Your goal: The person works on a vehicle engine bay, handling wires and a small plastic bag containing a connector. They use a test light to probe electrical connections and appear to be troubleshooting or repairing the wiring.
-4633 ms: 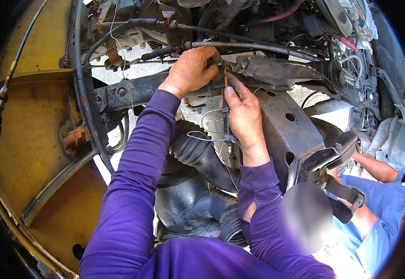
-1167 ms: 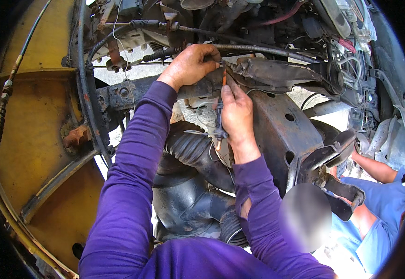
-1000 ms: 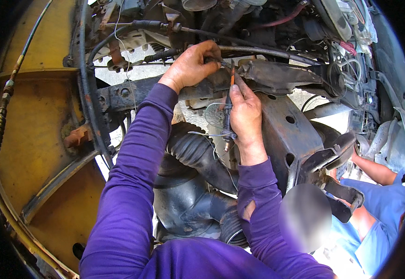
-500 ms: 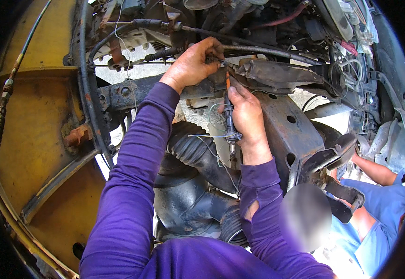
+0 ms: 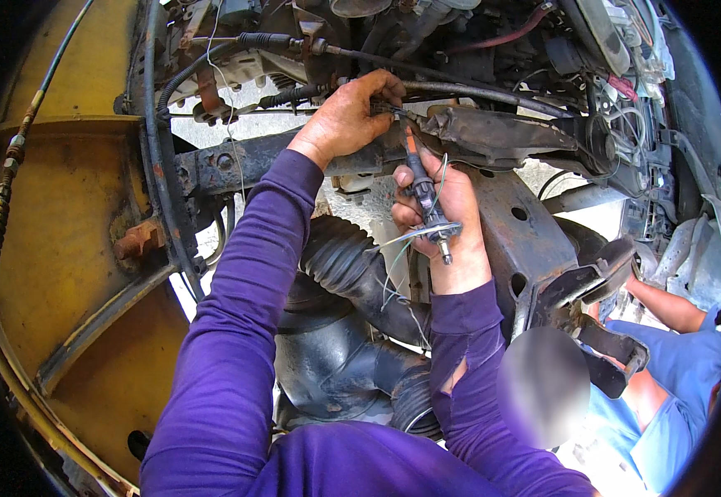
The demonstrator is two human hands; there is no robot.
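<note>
Leftmost, we record a yellow panel (image 5: 70, 190), well left of both hands, with a cable (image 5: 14, 156) in a coil-like sheath running down its outer side. Nearer the left grip, though apart from it, a dark hose (image 5: 155, 124) runs down the panel's inner edge; a rusty stud (image 5: 138, 242) juts out below and left of the grip. A thin white wire (image 5: 226, 103) hangs left of the grip, crossing a dark beam (image 5: 240, 160) that passes behind the left wrist.

We find the left grip (image 5: 350, 118), a bare hand below a purple sleeve, with thumb and fingers brought together on dark wiring (image 5: 388, 108); the exact contact is partly hidden by the fingers. Below it we see a ribbed black duct (image 5: 340, 255). Pale wires (image 5: 400, 238) trail over the duct's right side from the lower end of a dark tool (image 5: 423, 184).

That tool lies in the right grip (image 5: 457, 203), clamped across the palm with fingers curled about it. It leans, orange upper end up and left toward the left grip, metal end down by the right wrist. We cannot tell whether its tip touches the wiring.

Right of the tool's tip we log a wrapped dark sleeve (image 5: 501, 134); just right of the right grip, a holed metal bracket (image 5: 520, 224). Farthest right, well below the grip, is another person (image 5: 679, 356) in blue.
</note>
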